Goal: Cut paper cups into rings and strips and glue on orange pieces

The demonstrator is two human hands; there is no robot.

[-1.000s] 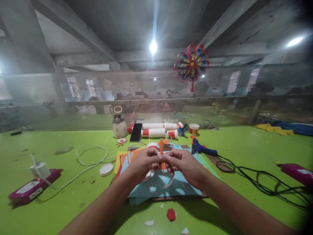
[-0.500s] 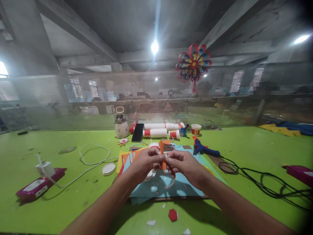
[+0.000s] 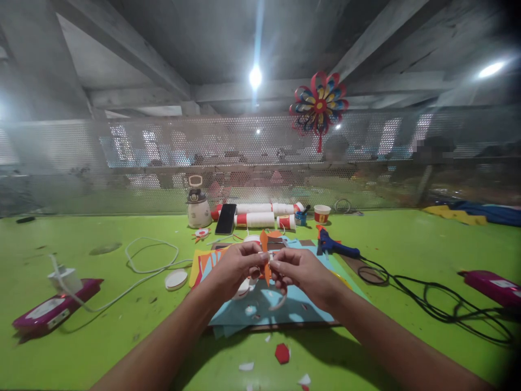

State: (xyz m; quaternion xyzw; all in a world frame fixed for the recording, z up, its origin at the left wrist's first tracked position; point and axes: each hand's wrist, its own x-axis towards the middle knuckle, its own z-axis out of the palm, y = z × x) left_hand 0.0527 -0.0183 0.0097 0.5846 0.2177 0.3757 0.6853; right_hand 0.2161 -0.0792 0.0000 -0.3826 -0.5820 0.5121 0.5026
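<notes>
My left hand [image 3: 240, 269] pinches a narrow orange paper piece [image 3: 264, 241] that stands upright, its ends showing above and below the fingertips. Close beside it, my right hand [image 3: 303, 271] is closed with thumb and forefinger on a small white paper piece [image 3: 272, 257] against the orange one. A pale curled strip [image 3: 279, 303] hangs under my right fingers; where it is attached I cannot tell. Both hands are over light blue paper sheets [image 3: 280, 317], with a white round cup piece [image 3: 241, 290] partly hidden behind my left hand.
A blue glue gun [image 3: 340, 247] with a black cord lies to the right. Paper cups [image 3: 255, 220], a phone [image 3: 226, 219] and a bottle [image 3: 198, 212] line the back. At left are a purple power strip [image 3: 57, 312] and white lid [image 3: 176, 279]. A red hexagon [image 3: 282, 353] lies in front.
The view has shifted slightly, so everything appears a little further left. My right fingertips have drawn slightly apart from the left ones, showing more of the white piece.
</notes>
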